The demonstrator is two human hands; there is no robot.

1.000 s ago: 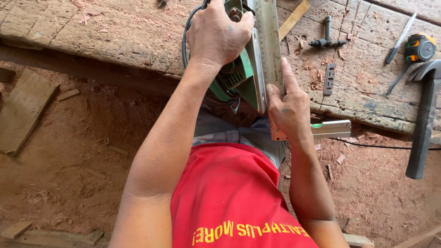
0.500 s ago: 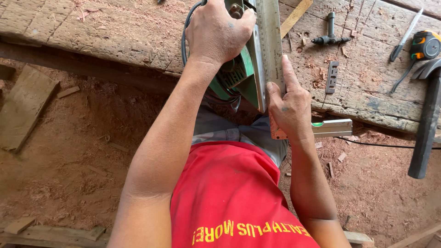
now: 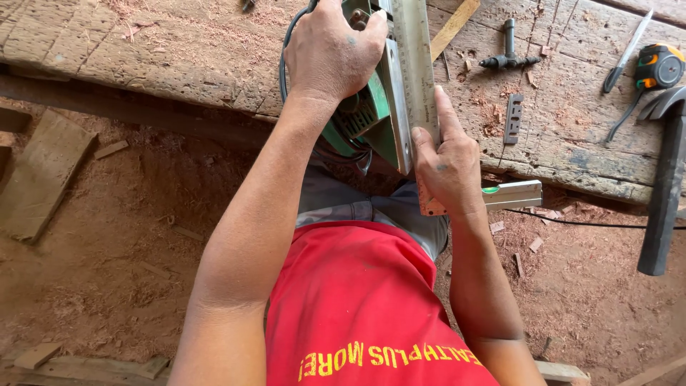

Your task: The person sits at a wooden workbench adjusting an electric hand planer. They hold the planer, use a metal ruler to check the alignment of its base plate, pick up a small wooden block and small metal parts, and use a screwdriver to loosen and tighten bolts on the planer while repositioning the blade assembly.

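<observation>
Gripping the green power tool [image 3: 364, 118] from above, my left hand [image 3: 332, 50] is wrapped shut around its top, which looks meant to keep the body steady at the near edge of the counter [image 3: 143, 57]. A dark cord [image 3: 286, 57] loops up beside that hand. Just right of the tool, touching its metal side, a steel ruler [image 3: 414, 64] lies lengthwise; my right hand [image 3: 446, 161] pins it flat, index finger stretched along its edge, thumb under the near end, probably so the straightedge cannot slide. Right of the ruler a small spirit level [image 3: 514, 193] juts off the counter edge, within easy reach. Farther right of the ruler lie a dark T-shaped key [image 3: 507, 53], a small slotted plate [image 3: 513, 118], a tape measure [image 3: 661, 66] and a hammer [image 3: 664, 179].
</observation>
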